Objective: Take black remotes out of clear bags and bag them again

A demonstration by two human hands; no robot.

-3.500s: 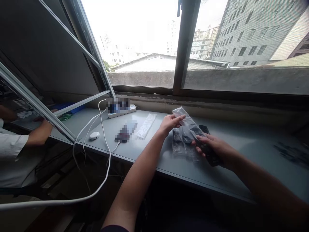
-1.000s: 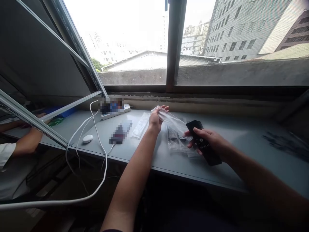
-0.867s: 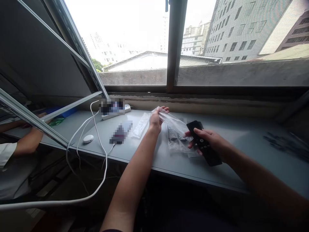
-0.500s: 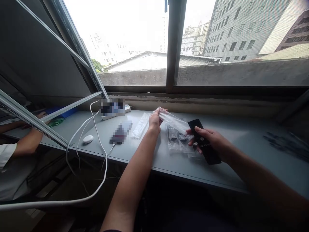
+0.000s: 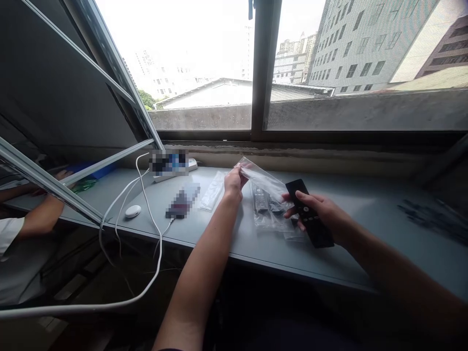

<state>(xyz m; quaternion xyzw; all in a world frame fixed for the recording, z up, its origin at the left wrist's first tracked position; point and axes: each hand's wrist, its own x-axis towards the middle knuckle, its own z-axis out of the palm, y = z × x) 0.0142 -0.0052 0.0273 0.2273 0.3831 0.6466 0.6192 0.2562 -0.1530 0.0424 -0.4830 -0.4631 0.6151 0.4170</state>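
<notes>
My left hand (image 5: 234,181) pinches one end of a clear plastic bag (image 5: 265,176), which stretches slantwise toward my right hand (image 5: 316,207). A black remote control (image 5: 310,219) is gripped in my right hand, thumb on its button side and fingers underneath. The bag's lower end reaches the fingers of my right hand; whether they hold it too I cannot tell. Below the bag, on the table, lie bagged remote controls (image 5: 261,202), partly hidden by the held bag and my right hand. Left of my left hand lies a flat stack of clear bags (image 5: 212,192).
On the grey table (image 5: 365,195) are a blurred-out phone (image 5: 183,201) on a cable, a round white case (image 5: 133,211) and a power strip (image 5: 193,164). White cables (image 5: 160,253) loop over the front edge. Beyond a metal frame (image 5: 109,161), another person's arm (image 5: 46,214) rests at left.
The upper end of the clear bag at my left hand has spread wider and stands up more. My right hand and the remote control have barely moved.
</notes>
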